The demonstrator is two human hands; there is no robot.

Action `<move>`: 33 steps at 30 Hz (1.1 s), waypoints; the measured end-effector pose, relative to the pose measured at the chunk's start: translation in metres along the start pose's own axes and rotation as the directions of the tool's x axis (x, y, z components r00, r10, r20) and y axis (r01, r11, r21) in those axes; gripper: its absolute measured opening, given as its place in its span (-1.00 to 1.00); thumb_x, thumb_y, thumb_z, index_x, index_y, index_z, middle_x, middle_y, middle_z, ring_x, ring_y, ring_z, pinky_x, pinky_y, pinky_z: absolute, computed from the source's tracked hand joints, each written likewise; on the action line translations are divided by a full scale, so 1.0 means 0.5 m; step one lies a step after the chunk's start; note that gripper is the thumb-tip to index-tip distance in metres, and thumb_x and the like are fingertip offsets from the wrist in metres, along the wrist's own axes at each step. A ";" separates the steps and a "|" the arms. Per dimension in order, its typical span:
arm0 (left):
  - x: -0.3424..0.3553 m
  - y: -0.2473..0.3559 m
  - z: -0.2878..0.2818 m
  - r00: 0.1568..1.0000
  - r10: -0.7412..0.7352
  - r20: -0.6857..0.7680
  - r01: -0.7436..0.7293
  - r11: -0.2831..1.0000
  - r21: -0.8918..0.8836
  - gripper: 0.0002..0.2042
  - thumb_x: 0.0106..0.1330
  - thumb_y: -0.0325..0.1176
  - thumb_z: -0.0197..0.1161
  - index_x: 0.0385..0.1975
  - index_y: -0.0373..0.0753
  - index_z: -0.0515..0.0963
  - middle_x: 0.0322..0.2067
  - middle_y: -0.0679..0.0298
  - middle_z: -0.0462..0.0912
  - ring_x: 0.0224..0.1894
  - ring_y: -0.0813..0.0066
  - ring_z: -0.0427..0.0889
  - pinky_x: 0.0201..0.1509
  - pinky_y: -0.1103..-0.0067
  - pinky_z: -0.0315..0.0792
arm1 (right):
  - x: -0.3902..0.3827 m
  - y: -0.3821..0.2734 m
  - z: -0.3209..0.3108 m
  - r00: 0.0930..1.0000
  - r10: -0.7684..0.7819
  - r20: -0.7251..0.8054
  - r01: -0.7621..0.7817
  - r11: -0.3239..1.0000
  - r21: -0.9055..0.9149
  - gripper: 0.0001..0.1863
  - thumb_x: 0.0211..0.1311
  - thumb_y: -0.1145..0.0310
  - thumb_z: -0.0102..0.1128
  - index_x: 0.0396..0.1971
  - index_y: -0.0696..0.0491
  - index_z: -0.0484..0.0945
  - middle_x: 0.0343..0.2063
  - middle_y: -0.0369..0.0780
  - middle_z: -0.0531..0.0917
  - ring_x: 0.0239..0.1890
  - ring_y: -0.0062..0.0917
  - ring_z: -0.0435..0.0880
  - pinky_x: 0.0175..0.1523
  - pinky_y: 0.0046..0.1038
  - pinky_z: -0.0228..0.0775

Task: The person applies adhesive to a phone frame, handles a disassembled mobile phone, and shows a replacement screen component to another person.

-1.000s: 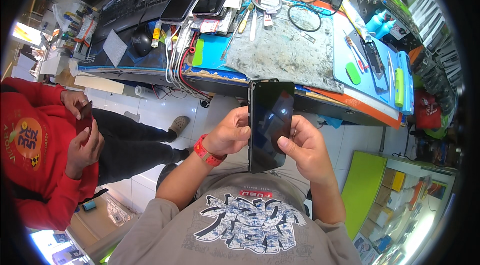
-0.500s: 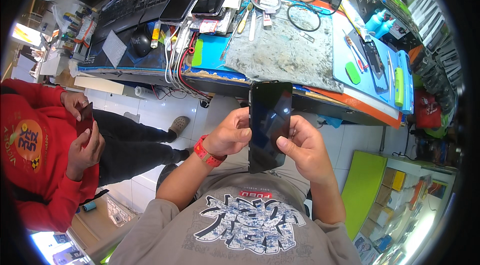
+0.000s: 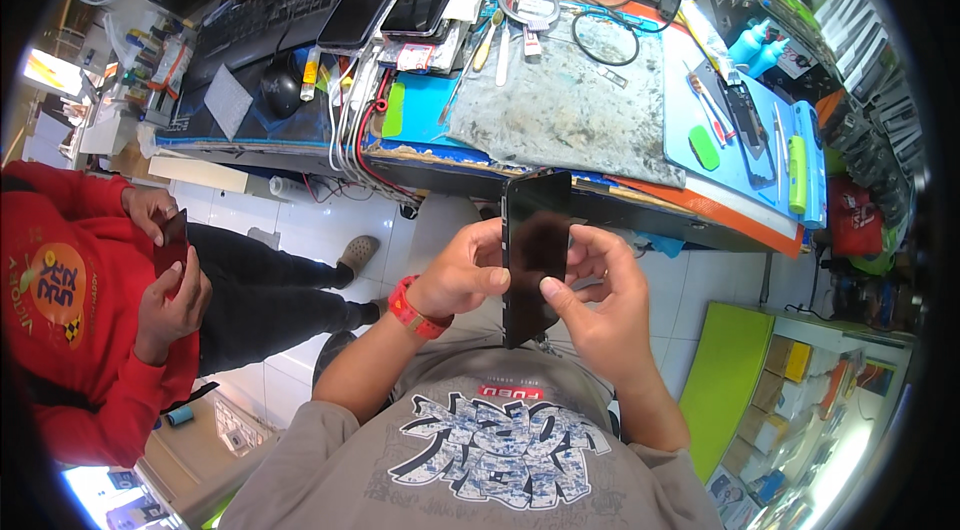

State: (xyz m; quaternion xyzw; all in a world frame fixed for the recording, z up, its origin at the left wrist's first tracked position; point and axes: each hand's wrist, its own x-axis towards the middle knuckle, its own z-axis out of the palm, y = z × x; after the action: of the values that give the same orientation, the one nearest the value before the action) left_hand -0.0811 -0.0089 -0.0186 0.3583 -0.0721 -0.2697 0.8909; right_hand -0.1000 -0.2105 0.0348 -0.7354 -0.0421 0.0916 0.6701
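Note:
A dark smartphone point(image 3: 537, 260) stands upright between my hands, in front of the workbench's near edge, its black glass toward me and its left edge showing. My left hand point(image 3: 468, 268), with a red watch on the wrist, grips that left edge, thumb along the side and fingers behind. On the other side, my right hand point(image 3: 603, 285) pinches the phone's right edge, its thumb lying on the glass. The fingers behind the phone are partly hidden. Dark reflections cover the screen.
On the workbench lie a stained grey mat point(image 3: 570, 100), two black phones point(image 3: 364, 5), a keyboard point(image 3: 265, 15) and a mouse point(image 3: 283, 85). A blue mat point(image 3: 680, 110) at the right bears tools. At the left, a person in a red sweater point(image 3: 90, 320) holds a phone. A green-sided display case point(image 3: 725, 380) stands lower right.
The phone has turned about its long axis, so its face looks narrower and its left edge shows more. My right thumb has shifted slightly left and up with it.

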 end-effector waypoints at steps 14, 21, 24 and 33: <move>-0.025 -0.063 -0.035 0.992 -0.085 0.088 0.109 0.937 -0.332 -0.05 0.21 0.07 0.47 0.46 -0.33 0.13 0.37 0.09 0.35 0.37 0.28 0.42 0.44 0.31 0.35 | -0.031 0.009 -0.001 0.767 -0.496 0.408 0.631 0.463 -0.623 -0.37 0.07 -0.05 0.40 0.00 0.15 0.64 0.20 -0.07 0.52 0.36 0.05 0.33 0.38 0.27 0.12; -0.029 -0.074 -0.041 0.989 -0.111 0.098 0.141 0.906 -0.398 -0.03 0.18 0.10 0.48 0.48 -0.27 0.12 0.38 0.12 0.33 0.39 0.27 0.40 0.44 0.32 0.35 | -0.034 -0.006 0.010 0.772 -0.441 0.458 0.622 0.375 -0.687 -0.15 0.07 -0.35 0.24 0.03 0.18 0.61 0.21 -0.04 0.49 0.38 0.08 0.27 0.38 0.27 0.10; -0.027 -0.073 -0.042 0.990 -0.084 0.113 0.120 0.925 -0.362 -0.02 0.17 0.11 0.49 0.48 -0.26 0.12 0.38 0.13 0.34 0.39 0.26 0.39 0.45 0.32 0.34 | -0.039 -0.014 0.013 0.776 -0.426 0.465 0.620 0.376 -0.689 -0.16 0.10 -0.34 0.23 0.01 0.21 0.61 0.20 -0.02 0.49 0.36 0.09 0.29 0.38 0.26 0.11; -0.043 -0.092 -0.062 0.989 0.007 0.144 0.057 0.898 -0.436 0.01 0.13 0.09 0.51 0.48 -0.27 0.13 0.39 0.08 0.33 0.39 0.25 0.40 0.49 0.30 0.27 | -0.052 -0.008 0.034 0.765 -0.440 0.470 0.625 0.331 -0.708 -0.16 0.18 -0.34 0.13 0.04 0.24 0.59 0.19 0.01 0.50 0.35 0.15 0.32 0.37 0.26 0.13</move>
State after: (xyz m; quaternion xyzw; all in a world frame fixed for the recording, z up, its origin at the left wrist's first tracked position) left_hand -0.1092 -0.0063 -0.0711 0.1291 -0.0681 -0.3154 0.9377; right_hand -0.1287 -0.1981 0.0392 -0.8920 -0.3844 -0.0946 0.2185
